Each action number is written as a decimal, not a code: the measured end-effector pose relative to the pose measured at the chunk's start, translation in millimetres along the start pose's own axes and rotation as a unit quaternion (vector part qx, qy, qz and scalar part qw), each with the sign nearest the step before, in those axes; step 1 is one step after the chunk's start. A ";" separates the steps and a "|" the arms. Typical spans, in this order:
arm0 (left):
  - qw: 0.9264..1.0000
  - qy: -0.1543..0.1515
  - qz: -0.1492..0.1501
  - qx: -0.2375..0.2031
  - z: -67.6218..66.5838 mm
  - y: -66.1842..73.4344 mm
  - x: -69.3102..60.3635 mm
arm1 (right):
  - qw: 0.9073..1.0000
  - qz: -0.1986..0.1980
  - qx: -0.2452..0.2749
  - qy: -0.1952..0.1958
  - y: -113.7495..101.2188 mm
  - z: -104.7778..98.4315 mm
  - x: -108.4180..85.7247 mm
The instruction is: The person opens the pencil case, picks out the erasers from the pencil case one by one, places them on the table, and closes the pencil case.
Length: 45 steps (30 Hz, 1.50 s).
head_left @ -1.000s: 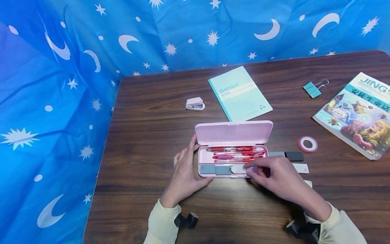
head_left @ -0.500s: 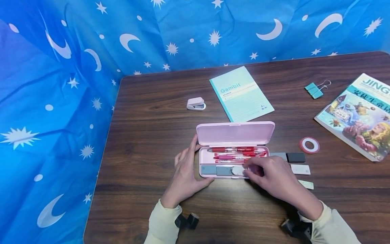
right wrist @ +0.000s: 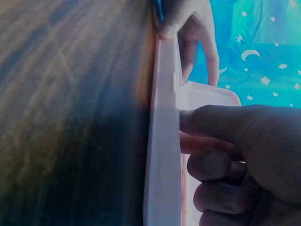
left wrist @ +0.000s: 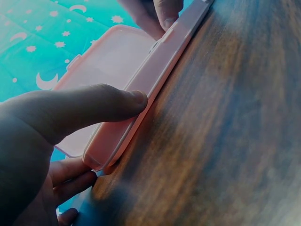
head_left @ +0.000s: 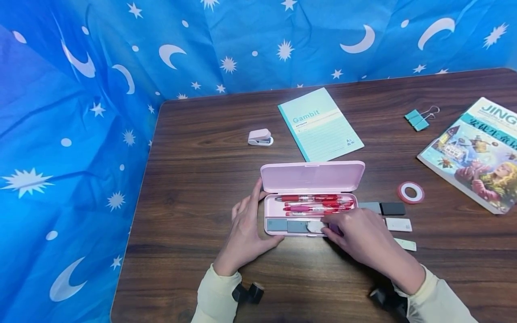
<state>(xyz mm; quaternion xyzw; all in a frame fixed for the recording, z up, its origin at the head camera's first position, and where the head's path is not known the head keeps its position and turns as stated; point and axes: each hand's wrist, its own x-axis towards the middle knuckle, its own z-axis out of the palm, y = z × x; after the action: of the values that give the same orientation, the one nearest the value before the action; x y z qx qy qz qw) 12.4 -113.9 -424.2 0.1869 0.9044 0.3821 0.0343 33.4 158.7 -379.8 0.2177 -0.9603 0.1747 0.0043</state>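
Fingers of the right hand (head_left: 360,232) are being held curled, grip indiscernible; by the head view alone, a white eraser (head_left: 314,227) is being shown beside their tips, inside the pencil case (head_left: 312,177) being clasped by the left hand (head_left: 247,229).

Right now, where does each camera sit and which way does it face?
Head: on the head, facing forward and down at the open pencil case, table and backdrop; left hand, right hand and sleeves show.
Left wrist: worn there, facing along the case's front wall; left thumb and fingers show, right fingertips at top.
Right wrist: worn there, facing along that wall the opposite way; right fingers show, left hand at top.
Both wrist views share the case's front wall.
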 end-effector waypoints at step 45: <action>1.000 0.007 0.000 0.004 0.5 0.9 -0.3 | 0.985 0.107 0.110 -0.079 69.7 -44.5 -45.1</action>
<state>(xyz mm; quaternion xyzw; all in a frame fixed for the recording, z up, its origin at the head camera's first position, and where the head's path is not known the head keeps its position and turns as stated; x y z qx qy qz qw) 13.2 -113.1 -423.9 0.1845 0.9060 0.3800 0.0274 42.0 251.3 -365.0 0.1254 -0.9502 0.2614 -0.1142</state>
